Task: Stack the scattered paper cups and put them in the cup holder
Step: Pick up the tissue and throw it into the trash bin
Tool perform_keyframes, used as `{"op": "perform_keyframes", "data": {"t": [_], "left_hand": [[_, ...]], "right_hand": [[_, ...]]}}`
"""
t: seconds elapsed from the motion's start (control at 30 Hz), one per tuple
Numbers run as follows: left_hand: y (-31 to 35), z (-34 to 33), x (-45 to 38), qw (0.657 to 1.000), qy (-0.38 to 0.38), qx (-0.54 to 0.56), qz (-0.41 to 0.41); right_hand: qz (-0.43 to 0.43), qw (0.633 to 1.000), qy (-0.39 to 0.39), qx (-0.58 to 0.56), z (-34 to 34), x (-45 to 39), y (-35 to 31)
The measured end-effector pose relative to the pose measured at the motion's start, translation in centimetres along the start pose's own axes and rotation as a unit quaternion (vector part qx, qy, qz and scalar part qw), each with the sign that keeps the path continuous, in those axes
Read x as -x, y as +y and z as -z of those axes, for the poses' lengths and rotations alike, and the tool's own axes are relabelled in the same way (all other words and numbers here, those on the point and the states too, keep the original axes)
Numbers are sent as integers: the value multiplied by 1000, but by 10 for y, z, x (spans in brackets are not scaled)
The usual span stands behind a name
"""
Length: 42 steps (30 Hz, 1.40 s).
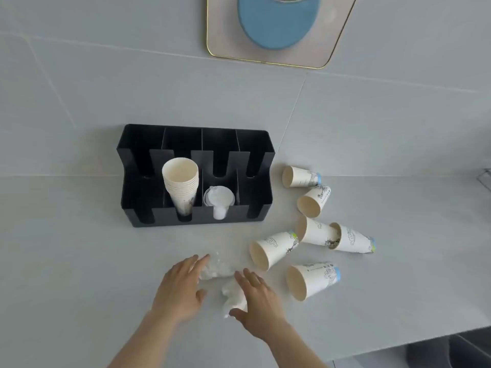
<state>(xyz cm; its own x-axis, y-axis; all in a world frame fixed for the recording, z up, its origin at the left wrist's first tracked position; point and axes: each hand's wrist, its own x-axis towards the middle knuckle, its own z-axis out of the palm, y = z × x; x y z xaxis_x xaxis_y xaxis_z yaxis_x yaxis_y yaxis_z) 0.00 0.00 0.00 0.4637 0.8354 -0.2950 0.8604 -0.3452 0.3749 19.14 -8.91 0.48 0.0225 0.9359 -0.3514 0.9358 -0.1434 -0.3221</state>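
Here's a pale grey, matte stone-look countertop (79, 261) running back to a wall of large light grey tiles (106, 75) with thin seams; high on that wall hangs a rounded beige panel with a thin gold rim (334, 35), a blue disc (279, 22) set in it and cut off by the top edge; at lower right the counter ends and something dark shows beneath, too dim to identify. Against the wall sits the black plastic cup holder (260, 208), four compartments wide with U-shaped notches in its front; a nested stack of white paper cups (182, 181) leans in the second compartment from the left, mouth up and tilted toward us; the third compartment holds a stack of clear plastic lids (219, 199); the two outer compartments look dark and I can't see anything in them. To the right of the holder, six loose white paper cups with line drawings and blue-green bases (313, 280) lie on their sides, scattered across the counter; two of them, in the middle of the group, overlap, one's base pushed into the other's mouth. Down front, both hands are low over the counter: the left hand (180, 285) is spread flat, fingers extended, gripping nothing; the right hand (256, 298) is likewise spread, fingers splayed; between and partly under them lies a crumpled piece of clear plastic wrap (220, 277), touching both hands' fingers but not clenched by either.
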Motion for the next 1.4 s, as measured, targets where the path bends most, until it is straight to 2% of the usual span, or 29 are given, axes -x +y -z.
{"op": "perform_keyframes", "data": {"t": [0.13,0.47,0.63,0.77,0.87,0.97,1.03,1.1,1.23,1.4], "left_hand": [[-3,-14,-2,998,-52,21,-16],[13,-46,10,990,-39,133,-15],[27,-52,6,970,-19,239,31],[38,-58,0,956,15,283,70],[45,-64,0,957,50,272,93],[53,-71,8,971,79,193,120],[59,-77,15,978,101,120,140],[66,-80,24,968,111,105,198],[82,-89,29,936,121,185,273],[101,-93,31,915,125,269,274]], "right_hand": [[-37,999,5,-9,-17,0,-8],[-128,986,72,-81,-14,-12,-8],[-97,984,51,-142,-13,-18,-8],[-40,986,-21,-159,-10,-20,0],[16,987,-67,-143,-10,-21,15],[70,990,-96,-78,-8,-22,29],[113,989,-94,-23,-9,-23,38],[143,987,-77,-20,-11,-26,43],[168,982,-61,-54,-20,-31,51],[172,980,-42,-91,-24,-33,57]]}}
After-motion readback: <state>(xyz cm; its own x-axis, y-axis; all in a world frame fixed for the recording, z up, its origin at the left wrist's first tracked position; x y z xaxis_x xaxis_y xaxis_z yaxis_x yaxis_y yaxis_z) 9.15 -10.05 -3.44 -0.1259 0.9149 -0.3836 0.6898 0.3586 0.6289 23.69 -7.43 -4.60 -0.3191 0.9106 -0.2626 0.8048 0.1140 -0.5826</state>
